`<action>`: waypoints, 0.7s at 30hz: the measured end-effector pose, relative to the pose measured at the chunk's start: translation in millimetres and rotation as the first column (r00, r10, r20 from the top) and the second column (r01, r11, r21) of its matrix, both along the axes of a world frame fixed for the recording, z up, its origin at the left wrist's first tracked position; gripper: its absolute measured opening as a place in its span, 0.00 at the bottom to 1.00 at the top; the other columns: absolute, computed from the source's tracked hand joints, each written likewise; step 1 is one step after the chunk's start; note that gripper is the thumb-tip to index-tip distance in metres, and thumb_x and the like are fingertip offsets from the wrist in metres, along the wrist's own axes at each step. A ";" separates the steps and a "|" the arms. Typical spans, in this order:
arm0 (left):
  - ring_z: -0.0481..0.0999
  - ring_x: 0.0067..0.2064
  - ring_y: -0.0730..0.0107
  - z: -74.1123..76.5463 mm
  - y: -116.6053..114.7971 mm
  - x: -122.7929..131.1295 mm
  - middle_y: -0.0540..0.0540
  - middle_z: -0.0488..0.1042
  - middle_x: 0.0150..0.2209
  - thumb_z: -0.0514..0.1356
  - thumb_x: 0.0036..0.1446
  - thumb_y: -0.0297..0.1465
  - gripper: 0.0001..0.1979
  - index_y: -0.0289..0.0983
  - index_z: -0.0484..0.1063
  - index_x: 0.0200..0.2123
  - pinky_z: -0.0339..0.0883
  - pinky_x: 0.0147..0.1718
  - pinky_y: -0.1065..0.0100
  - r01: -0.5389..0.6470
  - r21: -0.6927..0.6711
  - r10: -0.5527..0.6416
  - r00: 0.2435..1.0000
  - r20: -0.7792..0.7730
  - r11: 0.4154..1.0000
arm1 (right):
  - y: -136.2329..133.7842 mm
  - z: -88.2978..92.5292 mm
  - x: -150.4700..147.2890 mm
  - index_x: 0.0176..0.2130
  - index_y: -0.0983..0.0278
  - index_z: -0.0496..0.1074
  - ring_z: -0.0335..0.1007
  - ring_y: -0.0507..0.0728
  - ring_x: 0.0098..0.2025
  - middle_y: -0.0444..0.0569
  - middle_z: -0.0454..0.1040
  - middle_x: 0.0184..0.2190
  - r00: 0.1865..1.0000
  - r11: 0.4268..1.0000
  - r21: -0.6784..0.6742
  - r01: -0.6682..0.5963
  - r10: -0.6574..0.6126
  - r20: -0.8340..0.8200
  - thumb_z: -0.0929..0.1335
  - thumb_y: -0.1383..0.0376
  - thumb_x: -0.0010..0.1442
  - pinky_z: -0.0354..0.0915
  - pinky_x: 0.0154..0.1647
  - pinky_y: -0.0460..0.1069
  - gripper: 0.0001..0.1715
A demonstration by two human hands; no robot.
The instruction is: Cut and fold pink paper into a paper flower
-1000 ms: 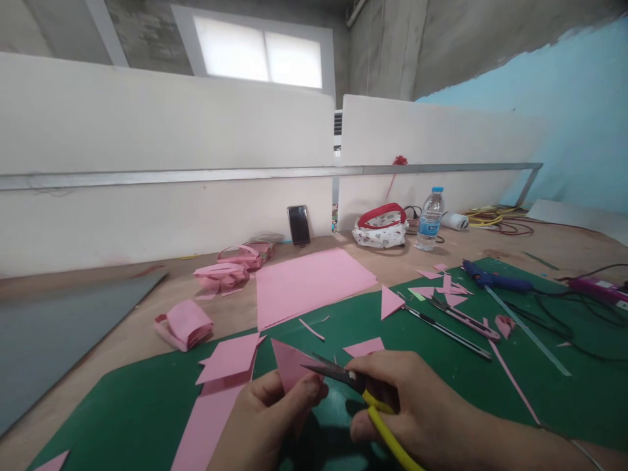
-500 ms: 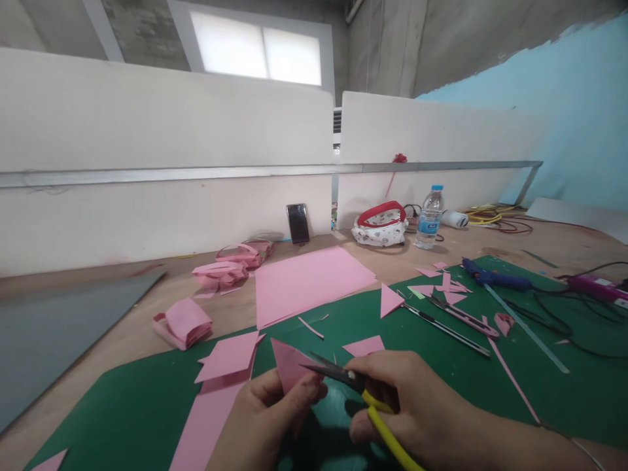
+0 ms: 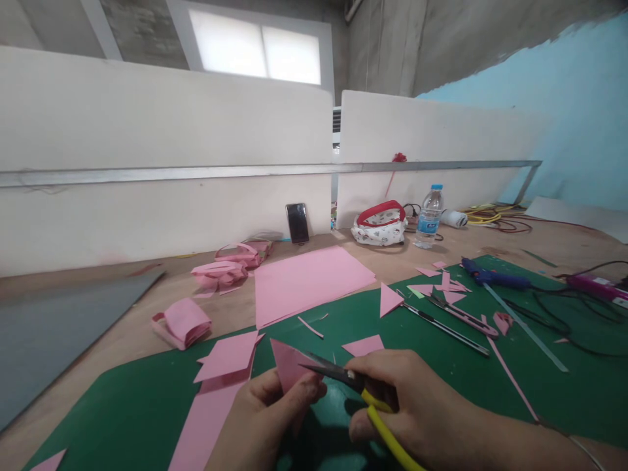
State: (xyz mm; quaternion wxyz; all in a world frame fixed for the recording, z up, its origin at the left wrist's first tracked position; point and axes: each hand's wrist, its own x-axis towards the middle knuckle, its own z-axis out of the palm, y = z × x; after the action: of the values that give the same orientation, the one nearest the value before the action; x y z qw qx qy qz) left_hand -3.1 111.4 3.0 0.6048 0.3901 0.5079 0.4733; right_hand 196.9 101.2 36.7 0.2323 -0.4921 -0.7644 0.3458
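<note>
My left hand [image 3: 269, 409] pinches a folded, pointed piece of pink paper [image 3: 287, 365] between thumb and fingers, low in the middle of the view. In my right hand [image 3: 409, 396] is a pair of scissors [image 3: 387, 432] with yellow handles and dark blades. The blades are slightly parted and lie across the right edge of the paper, just above my left thumb; whether they bite into it I cannot tell. Under both hands is a green cutting mat [image 3: 142, 399]. A folded pink sheet [image 3: 228, 358] lies left of my left hand, and a pink scrap [image 3: 364, 345] sits beyond the scissors.
Stacked pink sheets [image 3: 309, 281] lie behind the mat, with folded pink paper pieces [image 3: 184, 322] to their left. Rightward are a pen [image 3: 446, 324], a box cutter [image 3: 466, 314] and a blue glue gun [image 3: 495, 275] with cables. Farther back stand a phone [image 3: 297, 223], a pouch [image 3: 380, 229] and a water bottle [image 3: 429, 219].
</note>
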 end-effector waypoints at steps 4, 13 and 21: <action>0.67 0.21 0.69 1.4 -0.4 0.8 0.48 0.72 0.18 0.72 0.34 0.41 0.15 0.36 0.79 0.22 0.63 0.23 0.69 0.003 -0.008 -0.003 1.000 0.002 1.000 | 2.2 -0.9 0.2 0.24 0.64 0.65 0.48 0.48 0.25 0.35 0.56 0.21 1.000 1.000 -0.026 -0.001 0.000 -0.029 0.76 0.58 0.46 0.45 0.23 0.44 0.19; 0.70 0.26 0.69 6.9 -3.4 1.6 0.47 0.76 0.23 0.73 0.35 0.40 0.15 0.36 0.81 0.25 0.70 0.33 0.67 0.049 -0.021 -0.047 0.995 0.087 0.999 | 1.3 -1.6 -0.7 0.22 0.65 0.64 0.45 0.47 0.24 0.35 0.52 0.19 0.997 0.998 -0.055 0.007 -0.012 -0.077 0.77 0.58 0.44 0.43 0.22 0.44 0.21; 0.75 0.36 0.65 21.3 -1.8 1.9 0.46 0.80 0.30 0.74 0.36 0.38 0.15 0.38 0.81 0.28 0.69 0.36 0.71 0.003 -0.032 0.005 0.970 0.243 0.999 | 1.4 -2.2 -0.3 0.20 0.65 0.61 0.44 0.47 0.23 0.35 0.51 0.18 0.997 0.999 -0.040 0.000 -0.003 -0.072 0.77 0.57 0.45 0.42 0.22 0.45 0.25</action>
State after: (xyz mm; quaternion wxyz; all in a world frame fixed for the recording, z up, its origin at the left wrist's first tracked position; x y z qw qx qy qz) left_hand -1.3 109.6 24.3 0.6683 0.3194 0.4378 0.5096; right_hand 196.5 102.6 34.6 0.2499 -0.4846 -0.7481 0.3783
